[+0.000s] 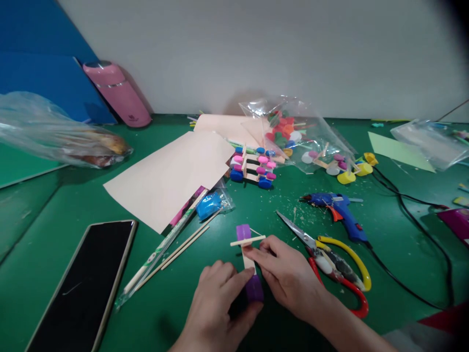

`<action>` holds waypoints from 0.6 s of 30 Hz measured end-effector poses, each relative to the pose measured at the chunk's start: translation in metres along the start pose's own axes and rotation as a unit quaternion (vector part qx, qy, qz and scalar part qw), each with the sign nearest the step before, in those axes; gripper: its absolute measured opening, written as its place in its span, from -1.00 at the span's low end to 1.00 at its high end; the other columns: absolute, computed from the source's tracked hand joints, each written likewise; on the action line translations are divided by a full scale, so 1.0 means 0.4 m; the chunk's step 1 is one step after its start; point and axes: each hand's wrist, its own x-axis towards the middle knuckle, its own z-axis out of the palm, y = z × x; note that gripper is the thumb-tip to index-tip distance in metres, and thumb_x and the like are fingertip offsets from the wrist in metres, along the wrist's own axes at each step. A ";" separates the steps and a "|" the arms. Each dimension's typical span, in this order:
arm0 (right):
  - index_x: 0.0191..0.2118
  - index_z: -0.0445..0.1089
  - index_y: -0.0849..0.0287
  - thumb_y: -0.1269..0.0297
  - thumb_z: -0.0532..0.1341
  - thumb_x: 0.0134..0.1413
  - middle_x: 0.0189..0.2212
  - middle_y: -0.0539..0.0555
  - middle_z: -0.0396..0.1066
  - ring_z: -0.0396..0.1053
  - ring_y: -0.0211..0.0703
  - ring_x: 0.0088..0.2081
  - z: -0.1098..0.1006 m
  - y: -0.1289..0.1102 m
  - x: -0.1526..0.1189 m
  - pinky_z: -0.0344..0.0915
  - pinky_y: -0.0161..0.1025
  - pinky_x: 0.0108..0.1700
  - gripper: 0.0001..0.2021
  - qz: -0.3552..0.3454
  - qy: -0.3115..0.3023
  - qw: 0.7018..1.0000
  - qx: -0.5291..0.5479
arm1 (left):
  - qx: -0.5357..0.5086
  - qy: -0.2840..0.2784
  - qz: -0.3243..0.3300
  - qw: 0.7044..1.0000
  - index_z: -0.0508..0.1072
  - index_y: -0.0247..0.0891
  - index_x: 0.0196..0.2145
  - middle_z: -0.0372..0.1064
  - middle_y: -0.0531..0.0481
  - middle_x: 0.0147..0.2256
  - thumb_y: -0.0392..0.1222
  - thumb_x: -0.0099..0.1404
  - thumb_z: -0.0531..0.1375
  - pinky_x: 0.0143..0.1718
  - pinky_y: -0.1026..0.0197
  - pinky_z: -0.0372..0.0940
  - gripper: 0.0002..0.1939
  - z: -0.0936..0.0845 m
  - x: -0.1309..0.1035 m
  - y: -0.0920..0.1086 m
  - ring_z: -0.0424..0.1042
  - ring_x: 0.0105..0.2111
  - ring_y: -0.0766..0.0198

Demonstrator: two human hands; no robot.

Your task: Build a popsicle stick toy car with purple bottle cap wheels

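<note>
A flat wooden stick (248, 260) has a purple piece (244, 232) at its far end and another purple piece (254, 288) at its near end. My left hand (220, 300) is closed on the near end, thumb and finger around the purple piece. Near the far end, my right hand (287, 274) has its fingers closed on the stick, beside a short thin wooden stick (247, 241) lying crosswise there. Right of my right hand lie scissors (330, 266) with red and yellow handles. Beyond them is a blue glue gun (339, 210).
A phone (82, 288) lies at left, near thin sticks (185, 247) and a blue packet (208, 205). Behind are pale paper (172, 176), colourful small assemblies (252, 168), plastic bags (293, 127) and a pink bottle (117, 93). A black cable (399, 286) runs along the right.
</note>
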 end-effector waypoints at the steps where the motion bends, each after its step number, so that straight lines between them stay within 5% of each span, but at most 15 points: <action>1: 0.02 0.24 0.07 0.45 -0.02 0.13 -0.32 0.09 0.23 0.26 -0.18 -0.31 0.000 0.000 0.000 0.25 -0.28 -0.29 -0.65 0.000 0.000 1.000 0.002 | -0.001 0.001 0.001 1.000 0.34 -0.21 -0.15 0.30 -0.01 -0.46 -0.18 0.11 0.18 -0.51 0.19 0.13 -0.69 0.000 0.000 0.000 0.27 -0.47 0.21; 18: 0.02 0.26 0.05 0.34 -0.06 0.19 -0.33 0.08 0.24 0.26 -0.16 -0.31 -0.001 -0.018 0.011 0.24 -0.27 -0.29 -0.67 0.043 -0.022 0.999 -0.010 | 0.009 0.002 -0.022 1.000 0.39 -0.20 -0.18 0.34 -0.01 -0.47 -0.24 0.06 0.22 -0.48 0.14 0.22 -0.69 -0.008 0.007 0.018 0.30 -0.46 0.18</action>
